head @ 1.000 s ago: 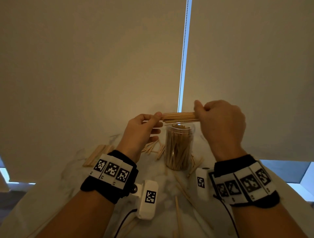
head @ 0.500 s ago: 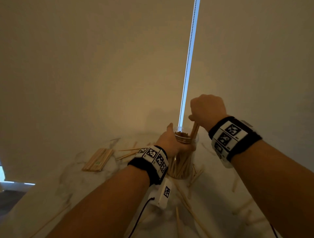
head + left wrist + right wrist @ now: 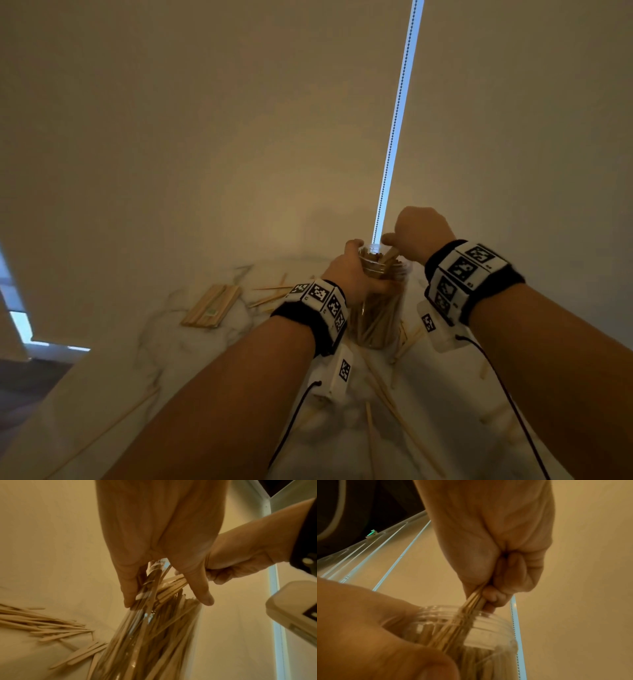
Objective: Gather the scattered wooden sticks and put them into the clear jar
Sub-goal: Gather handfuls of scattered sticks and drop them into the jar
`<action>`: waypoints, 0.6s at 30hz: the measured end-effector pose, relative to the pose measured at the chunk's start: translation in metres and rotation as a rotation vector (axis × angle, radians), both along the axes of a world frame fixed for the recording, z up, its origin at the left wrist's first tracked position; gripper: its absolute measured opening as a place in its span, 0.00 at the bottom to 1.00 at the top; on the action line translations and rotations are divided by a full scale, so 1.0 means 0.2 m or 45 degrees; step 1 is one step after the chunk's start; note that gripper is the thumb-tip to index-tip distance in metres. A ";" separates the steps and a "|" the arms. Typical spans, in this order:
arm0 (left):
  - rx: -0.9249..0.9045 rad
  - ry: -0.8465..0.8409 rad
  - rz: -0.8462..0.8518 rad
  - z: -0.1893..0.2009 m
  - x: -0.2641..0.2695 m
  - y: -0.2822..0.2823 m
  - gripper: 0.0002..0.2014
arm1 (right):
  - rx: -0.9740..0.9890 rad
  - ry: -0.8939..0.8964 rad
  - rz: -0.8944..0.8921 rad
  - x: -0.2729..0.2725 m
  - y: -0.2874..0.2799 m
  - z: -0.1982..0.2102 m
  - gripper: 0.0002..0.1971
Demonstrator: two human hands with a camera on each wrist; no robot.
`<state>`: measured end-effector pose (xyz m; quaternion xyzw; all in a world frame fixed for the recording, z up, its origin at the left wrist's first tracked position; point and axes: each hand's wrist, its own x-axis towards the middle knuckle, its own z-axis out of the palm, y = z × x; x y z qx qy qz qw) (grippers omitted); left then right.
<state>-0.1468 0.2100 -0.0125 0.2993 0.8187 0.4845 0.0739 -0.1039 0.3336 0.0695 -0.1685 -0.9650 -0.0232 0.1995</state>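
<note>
Bundle of sticks (image 3: 471,602) angled down into the clear jar (image 3: 383,308)

The right hand (image 3: 419,231), fingers curled tight round the bundle's upper end, held it steeply above the rim, lower ends already inside; the left hand (image 3: 352,274) wrapped the jar's neck on the marble table (image 3: 191,342), loose sticks (image 3: 51,623) scattered nearby.

Left hand (image 3: 352,274): fingers and thumb wrapped round the clear jar (image 3: 380,308) just below its rim.
Right hand (image 3: 416,229): fisted above the jar mouth, pinching a bundle of sticks (image 3: 471,601) pointing down.
</note>
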 end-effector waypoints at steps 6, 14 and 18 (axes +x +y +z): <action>-0.057 0.018 0.014 -0.02 -0.03 0.01 0.56 | -0.302 -0.208 0.220 0.02 -0.07 0.03 0.06; -0.031 0.035 0.004 -0.04 -0.05 0.01 0.53 | -0.311 -0.088 0.257 0.02 -0.07 0.00 0.09; 0.004 0.034 0.006 -0.04 -0.05 0.01 0.55 | -0.160 0.061 0.207 0.03 -0.03 -0.02 0.07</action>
